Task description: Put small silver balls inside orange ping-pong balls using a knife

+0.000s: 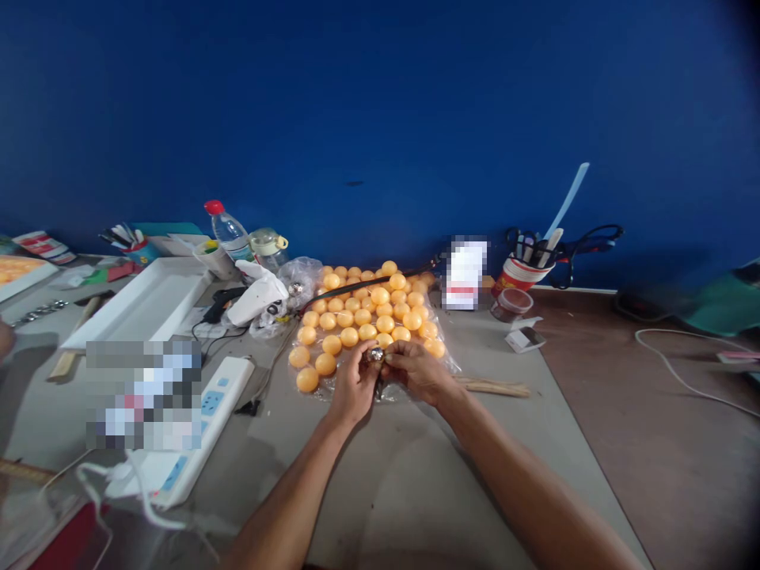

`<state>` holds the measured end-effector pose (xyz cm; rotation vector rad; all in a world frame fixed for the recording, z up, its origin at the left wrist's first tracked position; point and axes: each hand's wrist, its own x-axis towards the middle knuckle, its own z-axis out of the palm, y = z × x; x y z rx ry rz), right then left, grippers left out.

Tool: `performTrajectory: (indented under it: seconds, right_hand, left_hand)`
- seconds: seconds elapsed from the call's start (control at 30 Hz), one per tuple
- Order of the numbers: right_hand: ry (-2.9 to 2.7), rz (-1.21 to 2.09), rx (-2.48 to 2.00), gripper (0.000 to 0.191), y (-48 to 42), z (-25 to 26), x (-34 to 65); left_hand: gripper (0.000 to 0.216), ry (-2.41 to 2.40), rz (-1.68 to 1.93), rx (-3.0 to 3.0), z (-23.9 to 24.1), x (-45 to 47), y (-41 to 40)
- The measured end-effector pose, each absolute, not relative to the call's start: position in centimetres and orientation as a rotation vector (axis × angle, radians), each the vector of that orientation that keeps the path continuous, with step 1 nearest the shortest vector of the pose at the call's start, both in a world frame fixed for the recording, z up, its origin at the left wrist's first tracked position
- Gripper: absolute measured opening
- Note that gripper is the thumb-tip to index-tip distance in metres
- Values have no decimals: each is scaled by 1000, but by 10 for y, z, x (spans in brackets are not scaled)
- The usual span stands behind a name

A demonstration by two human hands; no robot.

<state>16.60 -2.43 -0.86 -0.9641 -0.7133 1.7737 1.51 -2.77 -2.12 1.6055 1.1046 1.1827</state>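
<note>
A small shiny silver ball (375, 354) is held up between my two hands, in front of many orange balls. My left hand (352, 386) has its thumb and fingers closed around the ball's left side. From the right, my right hand (420, 372) pinches at the same ball, its thumb and forefinger pressed together at the edge. Something dark below the ball, between the hands, is too small to make out. Just beyond, the orange balls (349, 337) lie in rows in a clear plastic bag, with a dark strap (350, 291) across them.
Left of the bag stand a white power strip (207, 412), a white tray (148, 297), a hot glue gun (255, 294) and a bottle with a red cap (229, 229). To the right are thin sticks (492, 386), a small clear tub (511, 304) and a cup of tools (522, 273).
</note>
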Motion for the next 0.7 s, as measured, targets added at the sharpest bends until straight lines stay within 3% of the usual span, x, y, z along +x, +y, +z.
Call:
performTrajectory:
  seconds: [0.7]
  right_hand:
    - [-683, 1765, -984, 32, -22, -12, 166]
  left_hand:
    - [30, 1107, 1168, 1574, -19, 17, -30]
